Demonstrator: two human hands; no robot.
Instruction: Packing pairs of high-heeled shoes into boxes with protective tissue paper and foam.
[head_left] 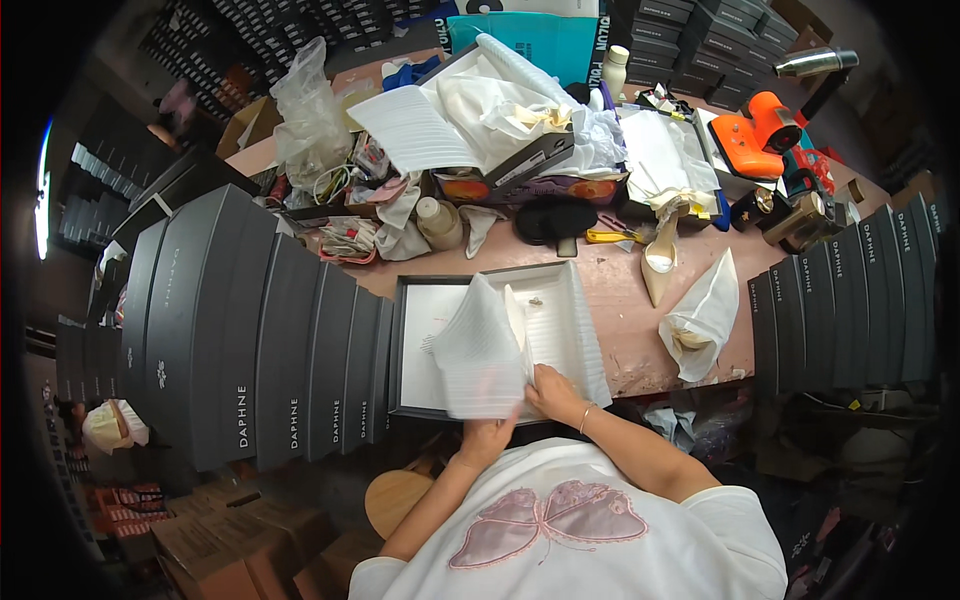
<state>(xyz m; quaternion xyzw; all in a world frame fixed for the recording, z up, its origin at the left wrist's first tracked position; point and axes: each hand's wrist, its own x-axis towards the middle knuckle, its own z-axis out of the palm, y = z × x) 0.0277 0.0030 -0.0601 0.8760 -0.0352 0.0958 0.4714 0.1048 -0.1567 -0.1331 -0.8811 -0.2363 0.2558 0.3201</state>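
Note:
Right in front of me an open dark grey shoe box (398, 345) lies on the table, lined with ribbed white foam. A loose foam sheet (478, 350) stands folded up over the box, slightly blurred. My left hand (488, 438) pinches its lower edge at the box's near side. With fingers closed, my right hand (556, 395) grips the sheet's right edge, beside a narrow cream strip that I cannot identify. To the right, a cream pointed shoe (659, 262) lies bare, and another shoe (705, 325) is wrapped in white tissue.
Stacked dark shoe boxes (215, 330) wall the left side, and more boxes (850, 300) stand at right. Behind are a cream bottle (438, 222), a black brush-like pad (556, 219), a yellow-handled tool (612, 237), a paper-filled box (520, 160) and an orange device (750, 140).

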